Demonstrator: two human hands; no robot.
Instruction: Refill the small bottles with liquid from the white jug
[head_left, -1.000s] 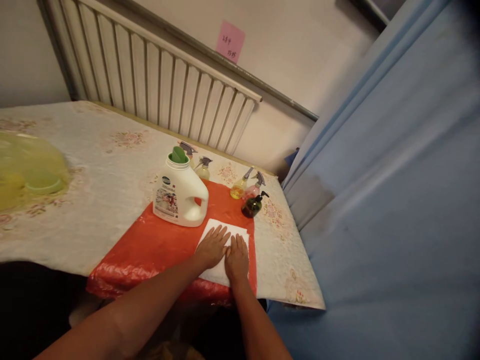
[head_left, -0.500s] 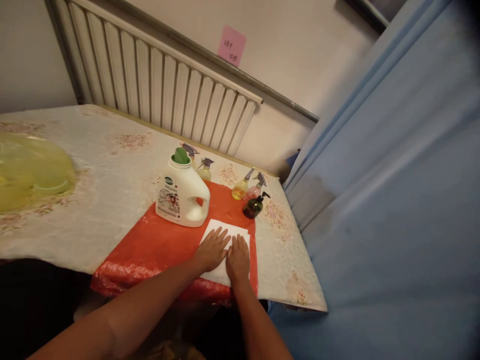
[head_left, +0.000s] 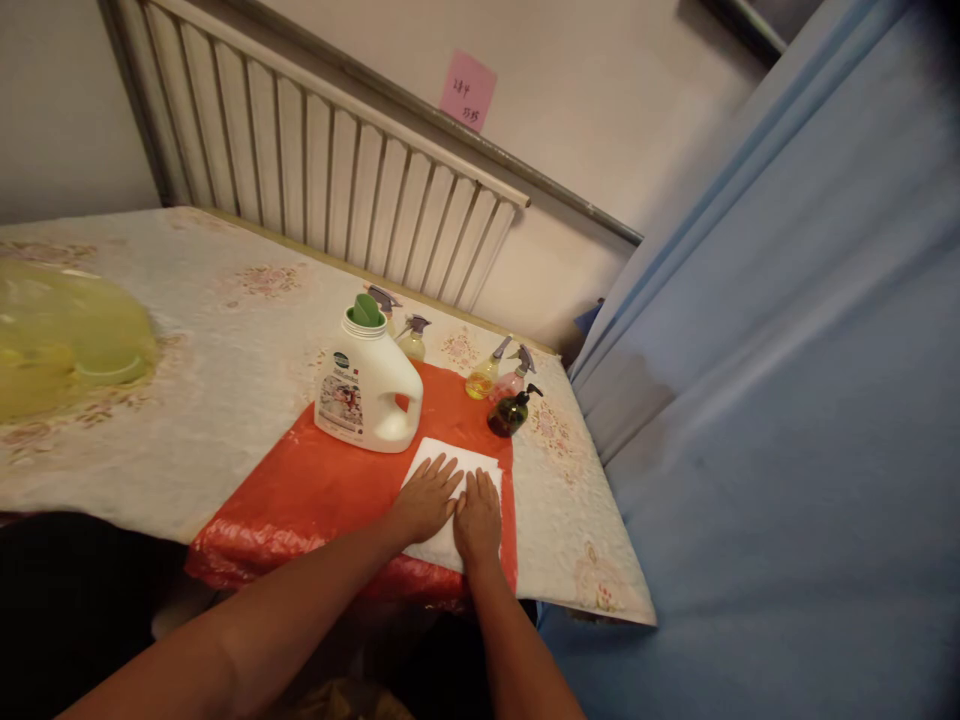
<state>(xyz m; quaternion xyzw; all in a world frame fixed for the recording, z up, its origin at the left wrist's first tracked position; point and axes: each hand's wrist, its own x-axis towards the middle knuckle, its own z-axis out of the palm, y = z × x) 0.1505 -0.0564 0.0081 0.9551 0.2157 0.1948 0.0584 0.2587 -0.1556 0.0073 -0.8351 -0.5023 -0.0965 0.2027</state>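
Observation:
Both my hands lie flat on a folded white cloth or paper towel. My left hand rests on its left half with the fingers spread. Beside it, my right hand covers the right half, fingers stretched forward. Under the white sheet is a red plastic sheet that hangs over the table's front edge. A large white detergent jug with a green spout stands upright on the red plastic, just beyond my left hand.
A dark pump bottle, a yellow spray bottle and a pink spray bottle stand behind my hands. More spray bottles are behind the jug. A yellow translucent container sits far left. A blue curtain hangs at the right.
The view has shifted very slightly. My hands stay on the white sheet, and nothing on the table has visibly moved.

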